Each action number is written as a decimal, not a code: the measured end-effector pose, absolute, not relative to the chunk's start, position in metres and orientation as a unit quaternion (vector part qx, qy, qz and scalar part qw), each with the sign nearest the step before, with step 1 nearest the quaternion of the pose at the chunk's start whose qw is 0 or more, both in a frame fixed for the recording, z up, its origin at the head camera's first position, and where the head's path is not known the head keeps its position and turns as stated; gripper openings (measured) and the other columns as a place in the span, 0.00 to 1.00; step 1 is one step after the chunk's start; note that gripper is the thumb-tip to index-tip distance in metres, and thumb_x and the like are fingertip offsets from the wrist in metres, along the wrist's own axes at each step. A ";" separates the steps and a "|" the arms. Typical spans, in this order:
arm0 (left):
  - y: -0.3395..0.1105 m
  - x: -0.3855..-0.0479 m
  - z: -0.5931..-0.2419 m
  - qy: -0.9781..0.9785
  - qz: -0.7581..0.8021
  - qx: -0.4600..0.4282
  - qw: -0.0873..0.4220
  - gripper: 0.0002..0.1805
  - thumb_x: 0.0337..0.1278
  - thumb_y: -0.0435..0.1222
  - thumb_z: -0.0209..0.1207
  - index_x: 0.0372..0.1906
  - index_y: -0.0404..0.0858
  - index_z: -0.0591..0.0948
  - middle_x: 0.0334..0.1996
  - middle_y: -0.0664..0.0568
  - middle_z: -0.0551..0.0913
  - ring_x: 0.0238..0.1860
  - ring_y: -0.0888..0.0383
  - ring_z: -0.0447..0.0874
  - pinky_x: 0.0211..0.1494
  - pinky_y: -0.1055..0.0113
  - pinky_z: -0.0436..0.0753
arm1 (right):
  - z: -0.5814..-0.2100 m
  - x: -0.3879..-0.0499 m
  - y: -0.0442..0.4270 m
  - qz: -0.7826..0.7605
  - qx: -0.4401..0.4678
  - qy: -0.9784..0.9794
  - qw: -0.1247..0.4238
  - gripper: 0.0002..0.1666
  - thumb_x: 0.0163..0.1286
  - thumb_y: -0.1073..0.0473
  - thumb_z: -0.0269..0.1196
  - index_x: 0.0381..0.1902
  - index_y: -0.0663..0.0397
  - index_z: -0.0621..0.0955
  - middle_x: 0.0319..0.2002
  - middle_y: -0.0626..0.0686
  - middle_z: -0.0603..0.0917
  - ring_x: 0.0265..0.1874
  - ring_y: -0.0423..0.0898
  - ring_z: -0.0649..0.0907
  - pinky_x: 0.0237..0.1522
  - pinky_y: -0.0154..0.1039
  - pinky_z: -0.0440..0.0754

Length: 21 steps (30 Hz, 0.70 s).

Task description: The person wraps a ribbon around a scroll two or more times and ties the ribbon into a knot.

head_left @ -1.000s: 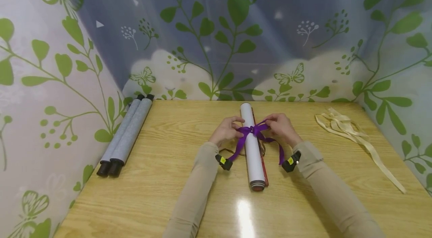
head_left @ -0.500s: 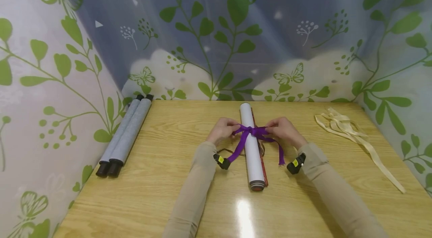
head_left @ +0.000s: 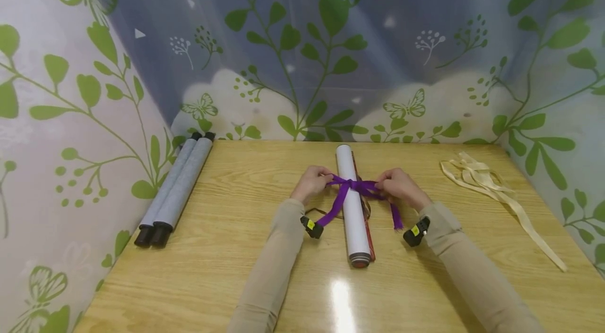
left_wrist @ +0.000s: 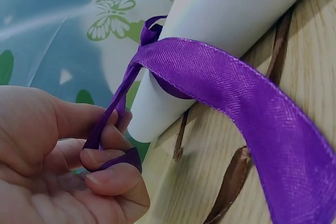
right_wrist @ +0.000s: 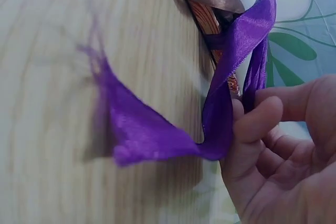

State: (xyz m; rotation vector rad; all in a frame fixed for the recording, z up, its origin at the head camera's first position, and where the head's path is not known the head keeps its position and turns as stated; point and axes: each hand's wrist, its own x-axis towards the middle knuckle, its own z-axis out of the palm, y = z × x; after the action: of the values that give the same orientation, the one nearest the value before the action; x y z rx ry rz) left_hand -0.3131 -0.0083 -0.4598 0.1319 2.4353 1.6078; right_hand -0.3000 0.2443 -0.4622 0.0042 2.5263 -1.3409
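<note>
A white rolled scroll [head_left: 354, 217] lies lengthwise on the table with a purple ribbon [head_left: 350, 184] knotted round its middle in a bow. On the left of the knot, my left hand [head_left: 310, 184] pinches one bow loop; the left wrist view shows this ribbon loop [left_wrist: 125, 85] between thumb and fingers. Opposite it, my right hand [head_left: 400, 187] pinches the other loop. A loose frayed tail [right_wrist: 142, 135] hangs beside the right fingers in the right wrist view. The second tail [head_left: 336, 206] slants down left of the scroll. Red patterned edging [head_left: 371, 246] shows along the scroll's right side.
Two grey rolls [head_left: 183, 186] with dark end knobs lie side by side at the table's left edge. A cream ribbon [head_left: 491, 180] lies loosely heaped on the right. Brown ribbon [left_wrist: 231, 182] passes beneath the scroll. Printed curtain [head_left: 302, 60] closes off the back and sides.
Both hands have drawn slightly apart since a second ago, pulling the bow loops outward. The right hand has shifted a little right and down. The scroll has barely moved.
</note>
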 end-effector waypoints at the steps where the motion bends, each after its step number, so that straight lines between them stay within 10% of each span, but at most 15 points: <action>1: -0.009 -0.313 -0.460 0.825 0.553 0.044 0.110 0.10 0.68 0.32 0.55 0.42 0.32 0.84 0.34 0.48 0.81 0.36 0.56 0.75 0.38 0.70 0.73 | -0.463 -0.300 0.244 -0.465 0.000 0.874 0.140 0.11 0.69 0.64 0.56 0.42 0.69 0.79 0.23 0.50 0.79 0.17 0.41 0.75 0.19 0.34 0.76; 21: -0.025 -0.318 -0.463 0.822 0.559 0.028 0.100 0.09 0.69 0.33 0.55 0.43 0.32 0.84 0.38 0.46 0.82 0.38 0.54 0.77 0.36 0.71 0.74 | -0.470 -0.299 0.258 -0.474 -0.036 0.872 0.113 0.10 0.74 0.67 0.53 0.44 0.73 0.76 0.28 0.57 0.82 0.19 0.42 0.80 0.24 0.36 0.82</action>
State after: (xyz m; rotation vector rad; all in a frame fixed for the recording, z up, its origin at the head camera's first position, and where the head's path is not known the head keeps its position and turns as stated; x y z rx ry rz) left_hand -0.3185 -0.0246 -0.4630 0.0835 2.4305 1.6529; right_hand -0.2990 0.2580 -0.4702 -0.1049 2.5591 -1.3912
